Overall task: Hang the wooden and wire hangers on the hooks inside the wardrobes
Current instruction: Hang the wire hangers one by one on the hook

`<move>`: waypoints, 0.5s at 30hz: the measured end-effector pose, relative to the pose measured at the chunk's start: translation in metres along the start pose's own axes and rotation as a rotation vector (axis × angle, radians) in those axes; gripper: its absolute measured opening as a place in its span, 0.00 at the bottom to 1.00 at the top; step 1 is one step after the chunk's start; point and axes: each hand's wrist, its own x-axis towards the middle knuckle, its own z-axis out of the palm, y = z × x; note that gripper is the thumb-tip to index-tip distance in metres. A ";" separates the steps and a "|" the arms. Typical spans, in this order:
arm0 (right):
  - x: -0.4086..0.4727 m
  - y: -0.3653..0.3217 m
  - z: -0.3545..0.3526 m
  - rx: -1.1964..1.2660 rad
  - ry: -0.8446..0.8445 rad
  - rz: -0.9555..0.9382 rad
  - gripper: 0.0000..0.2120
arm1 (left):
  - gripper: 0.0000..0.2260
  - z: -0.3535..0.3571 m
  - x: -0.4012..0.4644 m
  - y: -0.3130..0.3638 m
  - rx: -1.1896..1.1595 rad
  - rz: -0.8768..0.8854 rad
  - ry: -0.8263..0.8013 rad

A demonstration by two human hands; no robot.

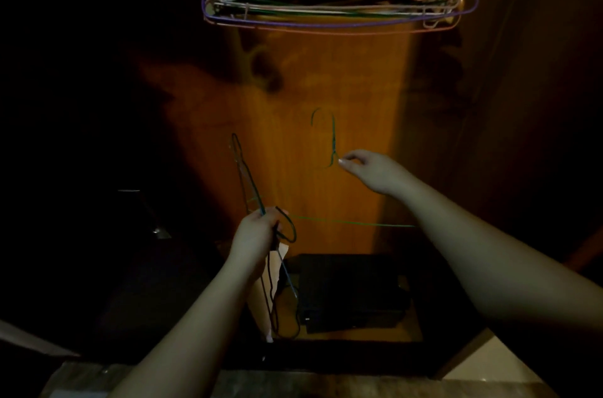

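Both arms reach into a dark wardrobe. Left hand point(257, 234) grips a bunch of dark wire hangers point(253, 202), standing nearly upright; I cannot count them. Right hand point(368, 169) pinches one green wire hanger point(332, 143) below its neck, hook up, bottom wire lying sideways. Many colored hangers point(339, 6) hang above. One black box point(352, 290) sits below.

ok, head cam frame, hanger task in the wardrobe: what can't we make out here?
- Hook or rail holding the bunch of hung wire hangers: cut off by the top edge.
- Count of dark wire hangers gripped in the left hand: thin wires overlap in dim light.
- Green hanger pinched by the right hand: its right end is hidden behind the forearm.
- Dark box on the wardrobe floor: too dim to identify.
- Left side of the wardrobe: lost in shadow.
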 end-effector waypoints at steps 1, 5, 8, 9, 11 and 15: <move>0.001 0.001 -0.006 -0.004 0.006 -0.033 0.20 | 0.08 -0.001 0.001 0.005 0.000 0.005 0.015; 0.001 0.000 -0.029 0.003 0.002 -0.077 0.10 | 0.08 -0.002 0.007 0.029 -0.053 0.071 0.054; 0.005 -0.002 -0.045 -0.014 0.005 -0.088 0.08 | 0.11 -0.005 0.014 0.048 -0.080 0.099 0.107; 0.006 -0.005 -0.051 -0.017 0.020 -0.093 0.08 | 0.12 -0.005 0.014 0.056 -0.092 0.105 0.122; 0.005 -0.013 -0.064 -0.013 0.067 -0.111 0.07 | 0.14 -0.006 0.011 0.075 -0.111 0.129 0.145; 0.007 -0.032 -0.091 -0.024 0.222 -0.159 0.10 | 0.17 -0.005 -0.007 0.119 -0.116 0.257 0.129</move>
